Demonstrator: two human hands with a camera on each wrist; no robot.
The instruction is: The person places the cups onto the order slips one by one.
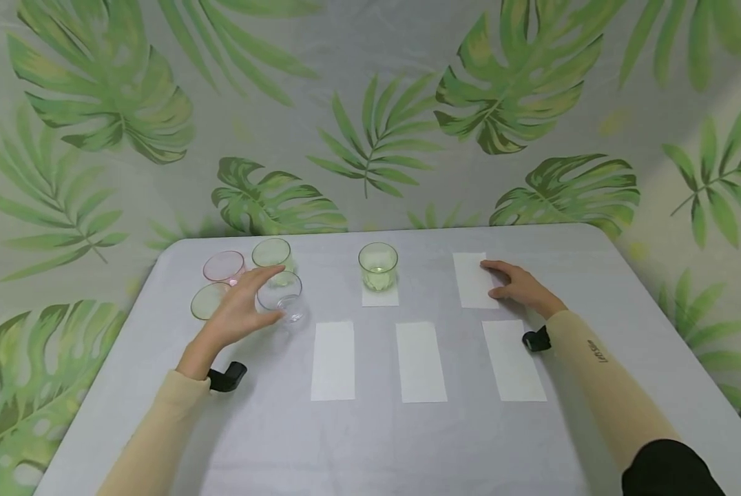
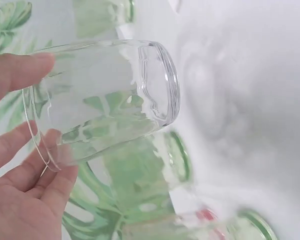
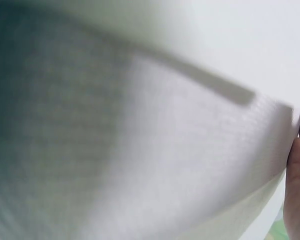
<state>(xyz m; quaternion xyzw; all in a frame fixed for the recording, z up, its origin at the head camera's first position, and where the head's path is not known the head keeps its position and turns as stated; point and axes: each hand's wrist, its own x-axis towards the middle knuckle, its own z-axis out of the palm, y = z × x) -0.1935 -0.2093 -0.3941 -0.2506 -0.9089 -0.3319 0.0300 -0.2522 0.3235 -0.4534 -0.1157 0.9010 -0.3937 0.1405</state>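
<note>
My left hand (image 1: 237, 306) pinches a clear glass (image 2: 110, 100) near its rim between thumb and fingers. In the left wrist view the glass appears tilted, its thick base away from the palm. Close around that hand on the left stand a pink glass (image 1: 223, 266) and two green-tinted glasses, one behind (image 1: 271, 253) and one partly hidden beside the hand (image 1: 206, 302). At the back right, my right hand (image 1: 522, 286) rests with extended fingers at the right edge of a white paper card (image 1: 472, 281). In the right wrist view only part of that hand (image 3: 297, 185) shows.
A green-tinted glass (image 1: 378, 265) stands upright on another white card (image 1: 380, 297) at the back middle. Three more cards lie in a front row: left (image 1: 333, 362), middle (image 1: 421, 362) and right (image 1: 514, 362). A leaf-patterned cloth (image 1: 370, 138) hangs behind the white-covered table (image 1: 346, 448).
</note>
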